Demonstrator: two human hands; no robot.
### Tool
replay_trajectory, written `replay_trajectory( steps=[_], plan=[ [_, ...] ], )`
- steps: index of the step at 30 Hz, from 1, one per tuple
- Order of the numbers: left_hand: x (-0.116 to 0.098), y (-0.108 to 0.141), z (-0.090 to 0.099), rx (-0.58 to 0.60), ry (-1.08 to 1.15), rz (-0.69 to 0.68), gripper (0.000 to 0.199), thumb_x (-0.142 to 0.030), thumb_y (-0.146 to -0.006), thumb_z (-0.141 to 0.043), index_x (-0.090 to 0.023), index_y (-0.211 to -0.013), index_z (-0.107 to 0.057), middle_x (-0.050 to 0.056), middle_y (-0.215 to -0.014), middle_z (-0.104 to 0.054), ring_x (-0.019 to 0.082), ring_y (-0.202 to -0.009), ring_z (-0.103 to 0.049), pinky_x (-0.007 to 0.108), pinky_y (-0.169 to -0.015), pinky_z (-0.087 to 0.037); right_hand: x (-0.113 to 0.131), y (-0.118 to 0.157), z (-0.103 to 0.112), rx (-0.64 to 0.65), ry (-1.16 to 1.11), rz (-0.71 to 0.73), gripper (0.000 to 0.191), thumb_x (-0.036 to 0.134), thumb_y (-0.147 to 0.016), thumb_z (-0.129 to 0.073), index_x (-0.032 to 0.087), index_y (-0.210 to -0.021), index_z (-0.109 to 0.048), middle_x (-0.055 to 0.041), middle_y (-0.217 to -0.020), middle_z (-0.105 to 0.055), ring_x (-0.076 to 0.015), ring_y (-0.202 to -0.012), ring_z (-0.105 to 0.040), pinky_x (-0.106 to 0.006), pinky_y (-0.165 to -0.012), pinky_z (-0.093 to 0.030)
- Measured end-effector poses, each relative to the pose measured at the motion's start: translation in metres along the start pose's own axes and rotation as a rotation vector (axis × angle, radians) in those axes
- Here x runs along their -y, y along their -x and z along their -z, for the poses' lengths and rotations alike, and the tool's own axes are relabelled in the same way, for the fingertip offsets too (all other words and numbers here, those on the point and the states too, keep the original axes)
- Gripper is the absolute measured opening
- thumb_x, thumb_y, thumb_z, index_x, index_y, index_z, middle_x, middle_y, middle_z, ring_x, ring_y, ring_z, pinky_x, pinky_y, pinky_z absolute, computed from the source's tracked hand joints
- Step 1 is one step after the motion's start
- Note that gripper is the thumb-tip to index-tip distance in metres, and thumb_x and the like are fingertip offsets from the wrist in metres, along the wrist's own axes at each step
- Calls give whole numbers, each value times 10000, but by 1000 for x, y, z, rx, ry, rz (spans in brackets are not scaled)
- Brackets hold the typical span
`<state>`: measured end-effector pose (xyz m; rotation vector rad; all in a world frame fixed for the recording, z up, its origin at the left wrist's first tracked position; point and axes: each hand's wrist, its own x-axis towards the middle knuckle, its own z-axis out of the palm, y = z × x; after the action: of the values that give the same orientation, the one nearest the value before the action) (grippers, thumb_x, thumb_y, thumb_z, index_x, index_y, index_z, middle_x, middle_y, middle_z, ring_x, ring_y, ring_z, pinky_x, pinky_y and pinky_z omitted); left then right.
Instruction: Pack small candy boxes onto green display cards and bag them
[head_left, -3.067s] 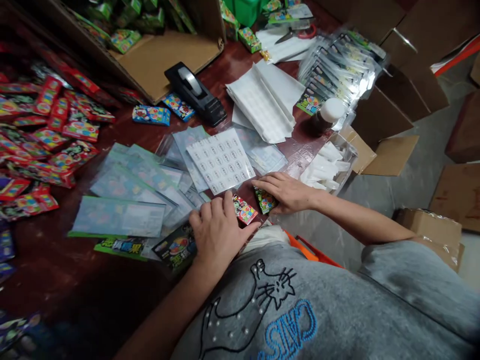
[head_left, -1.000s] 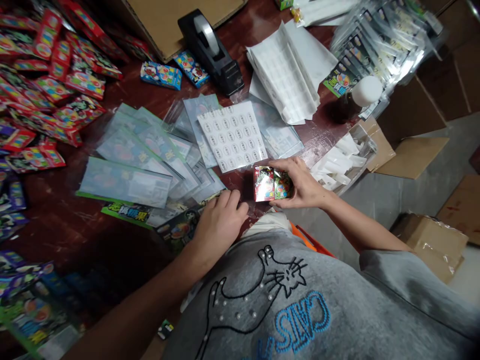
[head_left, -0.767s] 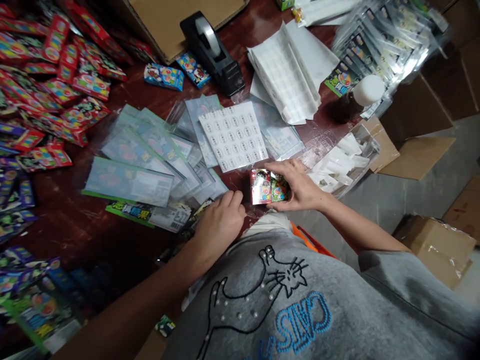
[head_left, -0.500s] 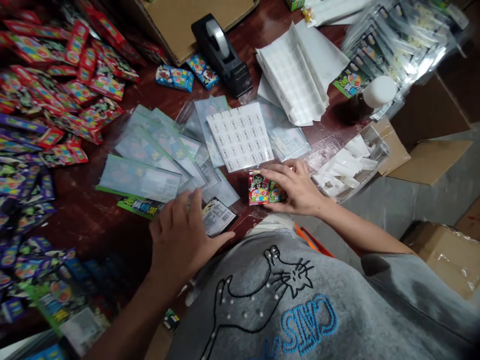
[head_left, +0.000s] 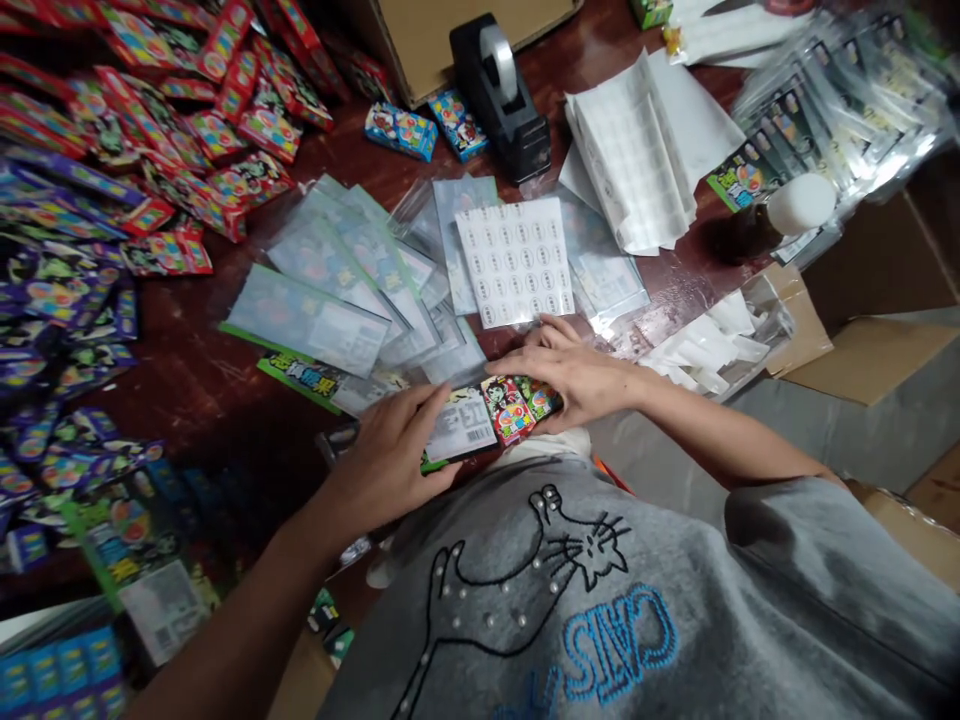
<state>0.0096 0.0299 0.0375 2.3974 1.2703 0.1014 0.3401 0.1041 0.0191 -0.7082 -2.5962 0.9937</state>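
My right hand (head_left: pixel 585 378) is closed round a small red candy box (head_left: pixel 505 410) and a green candy box (head_left: pixel 538 396) lying side by side near the table's front edge. In my left hand (head_left: pixel 394 450) is a flat printed plastic bag (head_left: pixel 461 428) with a barcode, gripped with the thumb below and the fingers on top. The bag's right end meets the red box; whether the boxes sit inside its mouth I cannot tell. Behind my hands lies a sheet of round stickers (head_left: pixel 516 262) on several flat printed bags (head_left: pixel 307 318).
Heaps of red candy packets (head_left: pixel 161 130) and purple ones (head_left: pixel 64 290) cover the left side. A black tape dispenser (head_left: pixel 517 130) stands at the back. To the right are a white-capped bottle (head_left: pixel 799 205), filled bags (head_left: pixel 817 120) and a box of white paper scraps (head_left: pixel 709 345).
My left hand has moved right with the printed bag, up to the candy boxes. My right hand still holds the boxes, now tilted. The camera view has shifted left.
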Motion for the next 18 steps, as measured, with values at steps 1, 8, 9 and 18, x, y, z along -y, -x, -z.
replay_trajectory(
  steps=[1,8,9,18],
  plan=[
    [0,-1,0,-6,20,-16,830,-391,-929,-697,-225,-1653,-327,192,-1488,-579,377,-1377,-607,514,-1182,-494,-1,-1,2,-7,-9,-1,879,596,-885,-804,289,-1634,-463,-90,-1405,-720,-336,-1228,-526,-683,-1292,-181],
    [-13,-22,-21,-168,60,108,895,-364,-873,-770,-239,-1649,-341,179,-1459,-572,375,-1389,-593,527,-1188,-512,-3,-17,-3,-39,29,-44,964,476,-904,-848,225,-1701,-368,-148,-1514,-663,-374,-1379,-528,-759,-1340,-116],
    [-13,-25,-25,-183,65,130,907,-368,-861,-783,-242,-1648,-350,178,-1449,-578,381,-1378,-601,534,-1174,-523,-6,-16,-4,-45,19,-31,998,484,-924,-835,212,-1727,-309,-173,-1579,-612,-376,-1437,-511,-742,-1347,-147],
    [-7,-28,-31,-224,99,205,941,-345,-849,-809,-258,-1673,-361,184,-1477,-583,409,-1399,-601,581,-1179,-526,-17,24,7,-181,137,-202,722,644,-1053,-603,169,-1592,-526,-215,-1493,-646,-366,-1317,-612,-597,-1153,-500]
  ],
)
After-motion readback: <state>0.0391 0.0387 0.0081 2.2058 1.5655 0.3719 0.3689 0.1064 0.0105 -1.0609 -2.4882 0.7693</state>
